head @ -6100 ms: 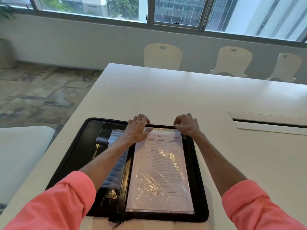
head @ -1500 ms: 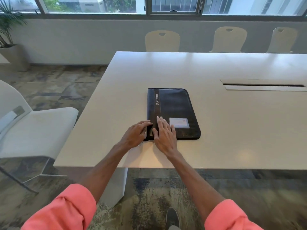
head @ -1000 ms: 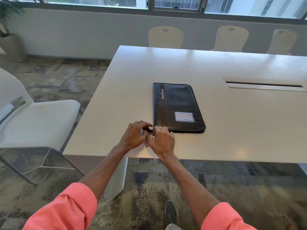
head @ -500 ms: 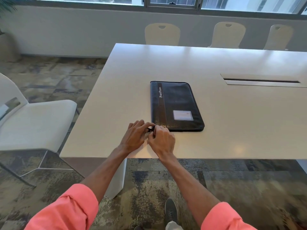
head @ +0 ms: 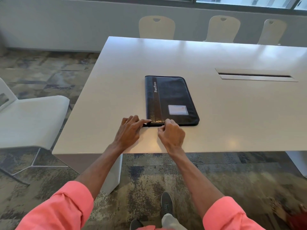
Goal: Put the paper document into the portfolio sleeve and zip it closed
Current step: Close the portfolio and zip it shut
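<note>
A white table [head: 216,113] fills the middle of the view, with three pale chairs [head: 157,27] lined along its far edge and one more white chair [head: 29,120] off its left side. On the table lies one black portfolio [head: 171,100], folded shut and flat, its long axis running near to far, with a single clear card window [head: 178,110] on the cover toward the near right corner. No paper document shows anywhere, so it is most likely already inside. Two hands work at the portfolio's near short edge. The left hand [head: 128,131] rests on the table just left of the near left corner, fingers loosely spread and the forefinger stretched out to touch that corner — bracing it, not gripping. The right hand [head: 172,134] is curled into a pinch right against the near edge, a little right of the spine stripe; whether it holds the zip pull I cannot tell, since the pull is too small to make out. The coming move turns on this: the rest of the near edge runs rightward from the right hand's fingers, so that hand is the nearer one and would draw right, then up the long side.
</note>
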